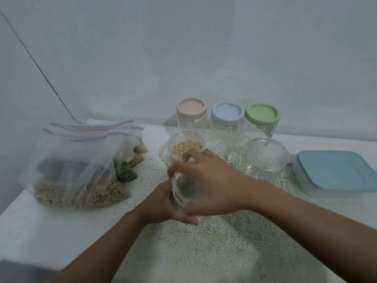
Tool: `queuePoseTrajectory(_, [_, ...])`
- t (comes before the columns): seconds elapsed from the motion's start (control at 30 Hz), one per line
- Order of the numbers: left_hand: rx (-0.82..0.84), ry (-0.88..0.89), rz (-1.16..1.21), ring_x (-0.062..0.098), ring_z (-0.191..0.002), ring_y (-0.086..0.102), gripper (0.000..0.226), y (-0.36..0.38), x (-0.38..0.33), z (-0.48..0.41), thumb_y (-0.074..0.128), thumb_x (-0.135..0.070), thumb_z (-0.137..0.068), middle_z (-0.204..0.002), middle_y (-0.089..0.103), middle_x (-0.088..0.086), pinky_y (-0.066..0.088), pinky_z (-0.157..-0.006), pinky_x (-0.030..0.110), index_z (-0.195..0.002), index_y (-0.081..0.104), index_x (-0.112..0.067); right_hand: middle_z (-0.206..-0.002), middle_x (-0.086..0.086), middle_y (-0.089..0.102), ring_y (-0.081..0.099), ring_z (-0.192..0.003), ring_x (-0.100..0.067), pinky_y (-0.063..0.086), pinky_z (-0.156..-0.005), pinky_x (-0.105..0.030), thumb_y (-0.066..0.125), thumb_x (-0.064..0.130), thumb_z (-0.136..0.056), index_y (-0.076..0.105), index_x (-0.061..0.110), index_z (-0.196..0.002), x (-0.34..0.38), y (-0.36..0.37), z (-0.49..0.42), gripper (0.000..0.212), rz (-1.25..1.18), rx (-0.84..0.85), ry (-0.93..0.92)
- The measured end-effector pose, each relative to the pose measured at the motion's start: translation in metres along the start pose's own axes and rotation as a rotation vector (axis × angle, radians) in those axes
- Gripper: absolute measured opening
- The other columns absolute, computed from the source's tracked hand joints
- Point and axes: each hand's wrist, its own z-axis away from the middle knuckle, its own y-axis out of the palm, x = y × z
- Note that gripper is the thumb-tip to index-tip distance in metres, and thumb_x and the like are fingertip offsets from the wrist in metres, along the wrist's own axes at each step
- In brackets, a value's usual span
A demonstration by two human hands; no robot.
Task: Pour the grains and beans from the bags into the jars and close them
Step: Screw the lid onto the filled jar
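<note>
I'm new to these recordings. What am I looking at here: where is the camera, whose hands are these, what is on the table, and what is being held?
There is no machine here. A person works with bare hands, and the single picture comes from a camera on their head, looking down. The left hand and right hand both grip a clear jar, which is blurred, over the speckled table. Behind it stand an open bean jar and an open empty jar. Farther back are three closed jars: pink-lid jar, blue-lid jar, green-lid jar. Zip bags of beans and grains lie at the left, and a blue-lid box at the right.
</note>
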Motion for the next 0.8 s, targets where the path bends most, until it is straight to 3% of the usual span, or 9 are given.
queuePoseTrajectory(0.07, [-0.042,-0.006,-0.003,0.011,-0.120,0.065,0.091,0.002,-0.002,0.002,0.101,-0.012,-0.055,-0.128,0.069,-0.009,0.054,-0.095,0.023,-0.135,0.057,-0.020,-0.130,0.005,0.044,0.050,-0.112,-0.015,0.048,-0.090,-0.034,0.072,0.058,-0.073,0.040,0.050,-0.126,-0.008,-0.010,0.012,0.062,-0.253,-0.113,0.075])
queuePoseTrajectory(0.13, [-0.090,0.009,-0.023,0.009,-0.126,0.060,0.098,0.004,-0.004,0.004,0.103,-0.018,-0.052,-0.134,0.063,-0.013,0.052,-0.101,0.025,-0.138,0.055,-0.024,-0.127,0.007,0.046,0.054,-0.107,-0.007,0.049,-0.084,-0.028,0.056,0.065,-0.071,0.038,0.051,-0.123,-0.017,-0.013,0.026,0.057,-0.454,-0.198,0.130])
queuePoseTrajectory(0.2, [-0.107,0.009,-0.030,0.005,-0.128,0.056,0.102,0.008,-0.007,0.006,0.103,-0.021,-0.051,-0.135,0.058,-0.021,0.049,-0.103,0.022,-0.139,0.053,-0.027,-0.127,0.007,0.045,0.055,-0.110,-0.008,0.052,-0.088,-0.033,0.047,0.063,-0.075,0.037,0.056,-0.127,-0.029,-0.006,0.041,0.054,-0.518,-0.217,0.151])
queuePoseTrajectory(0.3, [-0.091,0.000,-0.051,0.001,-0.126,0.056,0.101,0.014,-0.011,0.005,0.103,-0.024,-0.051,-0.134,0.058,-0.024,0.048,-0.100,0.018,-0.139,0.053,-0.031,-0.129,0.013,0.042,0.055,-0.111,-0.003,0.055,-0.093,-0.040,0.050,0.069,-0.080,0.038,0.063,-0.126,-0.051,0.018,0.061,0.048,-0.440,-0.223,0.189])
queuePoseTrajectory(0.47, [-0.111,-0.031,-0.037,0.007,-0.132,0.053,0.105,0.025,-0.009,0.003,0.103,-0.026,-0.054,-0.141,0.057,-0.015,0.047,-0.109,0.035,-0.145,0.049,-0.034,-0.117,0.019,0.040,0.050,-0.103,0.001,0.055,-0.085,-0.027,0.077,0.066,-0.075,0.044,0.038,-0.108,-0.082,0.050,0.086,0.054,-0.319,-0.217,0.190])
queuePoseTrajectory(0.57, [-0.128,-0.059,-0.009,0.004,-0.132,0.053,0.105,0.032,-0.008,0.005,0.102,-0.027,-0.056,-0.142,0.056,-0.019,0.047,-0.110,0.035,-0.145,0.047,-0.037,-0.114,0.018,0.042,0.049,-0.103,-0.003,0.053,-0.083,-0.030,0.084,0.066,-0.065,0.048,0.028,-0.096,-0.094,0.066,0.099,0.060,-0.268,-0.189,0.167])
queuePoseTrajectory(0.7, [-0.120,-0.095,-0.005,-0.002,-0.130,0.053,0.103,0.039,-0.012,0.000,0.101,-0.029,-0.055,-0.139,0.055,-0.027,0.047,-0.110,0.029,-0.142,0.048,-0.040,-0.125,0.019,0.048,0.049,-0.115,-0.003,0.051,-0.090,-0.030,0.085,0.064,-0.057,0.057,0.024,-0.083,-0.110,0.068,0.110,0.055,-0.203,-0.137,0.156])
queuePoseTrajectory(0.8, [-0.092,-0.104,-0.026,-0.001,-0.131,0.053,0.105,0.039,-0.013,-0.003,0.102,-0.031,-0.055,-0.139,0.055,-0.025,0.046,-0.110,0.027,-0.144,0.046,-0.040,-0.136,0.019,0.048,0.053,-0.114,-0.004,0.050,-0.086,-0.027,0.085,0.059,-0.058,0.055,0.026,-0.076,-0.119,0.062,0.115,0.048,-0.060,-0.036,0.158])
